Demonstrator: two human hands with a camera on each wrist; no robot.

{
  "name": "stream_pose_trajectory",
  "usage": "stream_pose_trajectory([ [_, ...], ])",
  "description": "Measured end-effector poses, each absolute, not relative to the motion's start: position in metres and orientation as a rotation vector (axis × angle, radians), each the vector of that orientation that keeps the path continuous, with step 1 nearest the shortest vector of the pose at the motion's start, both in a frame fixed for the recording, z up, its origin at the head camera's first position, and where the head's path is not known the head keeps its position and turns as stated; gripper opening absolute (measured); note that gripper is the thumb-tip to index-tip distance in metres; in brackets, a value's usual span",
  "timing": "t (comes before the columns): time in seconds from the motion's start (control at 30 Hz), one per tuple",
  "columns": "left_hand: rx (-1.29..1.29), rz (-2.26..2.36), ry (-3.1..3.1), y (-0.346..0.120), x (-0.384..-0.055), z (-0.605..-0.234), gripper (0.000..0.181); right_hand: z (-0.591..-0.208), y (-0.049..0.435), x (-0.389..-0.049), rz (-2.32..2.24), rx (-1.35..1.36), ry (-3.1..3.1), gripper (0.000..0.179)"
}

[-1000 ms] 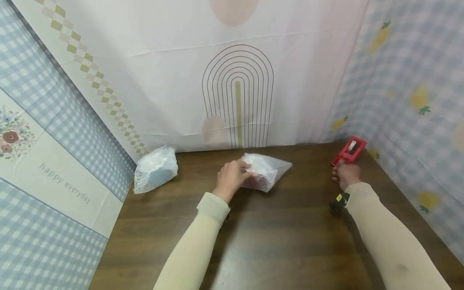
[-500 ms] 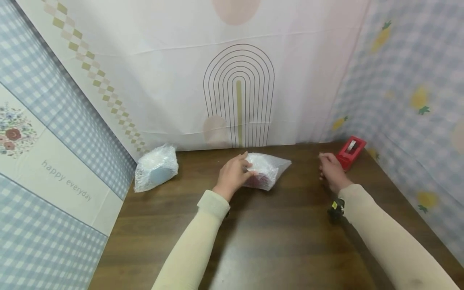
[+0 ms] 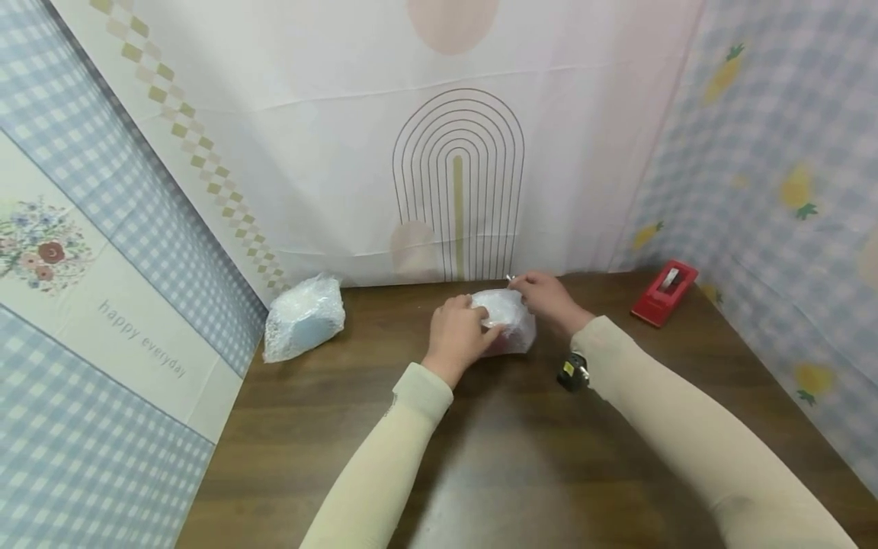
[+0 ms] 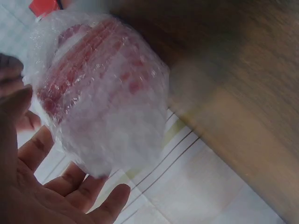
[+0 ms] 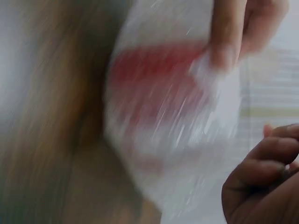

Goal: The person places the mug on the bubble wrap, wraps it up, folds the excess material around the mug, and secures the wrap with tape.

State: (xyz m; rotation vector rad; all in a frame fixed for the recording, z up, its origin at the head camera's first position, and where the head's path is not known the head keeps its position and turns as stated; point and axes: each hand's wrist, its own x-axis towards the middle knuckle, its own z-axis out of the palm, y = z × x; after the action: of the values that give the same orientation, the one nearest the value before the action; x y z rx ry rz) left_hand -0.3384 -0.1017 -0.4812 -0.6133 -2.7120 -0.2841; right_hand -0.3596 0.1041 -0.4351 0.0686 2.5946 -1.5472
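Note:
A bubble-wrapped package [image 3: 506, 311] sits on the table near its back edge. Through the clear wrap in the left wrist view, the wrapped item [image 4: 88, 70] shows red and whitish; its kind cannot be told. My left hand [image 3: 458, 339] holds the package from its left side, thumb in front and fingers over the top. At the package's upper right, my right hand [image 3: 547, 299] has its fingers curled, pinching a small shiny strip [image 3: 511, 280] that looks like clear tape. Motion blurs the right wrist view, where the right hand [image 5: 264, 179] is beside the package [image 5: 163, 102].
A red tape dispenser [image 3: 664, 294] stands at the back right of the wooden table [image 3: 507, 457]. Another bubble-wrapped package [image 3: 305, 316], with something light blue inside, lies at the back left. Patterned cloths [image 3: 329, 168] hang behind the table and along both sides.
My right hand has moved left from the tape dispenser to the package with the strip. The package's pointed loose flap on the right no longer sticks out. My left hand stays on the package.

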Motion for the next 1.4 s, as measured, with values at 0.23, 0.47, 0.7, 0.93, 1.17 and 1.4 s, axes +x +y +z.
stream_pose_trajectory([
  [0.23, -0.573, -0.109, -2.755, -0.096, -0.329, -0.475, 0.038, -0.430, 0.078, -0.368, -1.406, 0.130, 2.651, 0.034],
  [0.47, -0.591, -0.038, -2.738, -0.097, -0.325, -0.476, 0.039, -0.431, 0.068, -0.375, -1.219, 0.092, 2.726, 0.038],
  [0.7, -0.554, -0.296, -2.785, -0.105, -0.330, -0.468, 0.043, -0.428, 0.060, -0.377, -1.003, 0.002, 2.820, 0.038],
  [0.93, -0.552, -0.447, -2.816, -0.111, -0.337, -0.461, 0.025, -0.424, 0.057, -0.376, -0.912, -0.017, 2.823, 0.045],
  [1.17, -0.561, -0.465, -2.760, -0.108, -0.349, -0.465, 0.040, -0.422, 0.056, -0.371, -0.827, 0.043, 2.893, 0.047],
  [1.4, -0.685, -0.429, -2.785, -0.104, -0.357, -0.470, 0.061, -0.432, 0.061, -0.383, -0.832, 0.087, 2.860, 0.050],
])
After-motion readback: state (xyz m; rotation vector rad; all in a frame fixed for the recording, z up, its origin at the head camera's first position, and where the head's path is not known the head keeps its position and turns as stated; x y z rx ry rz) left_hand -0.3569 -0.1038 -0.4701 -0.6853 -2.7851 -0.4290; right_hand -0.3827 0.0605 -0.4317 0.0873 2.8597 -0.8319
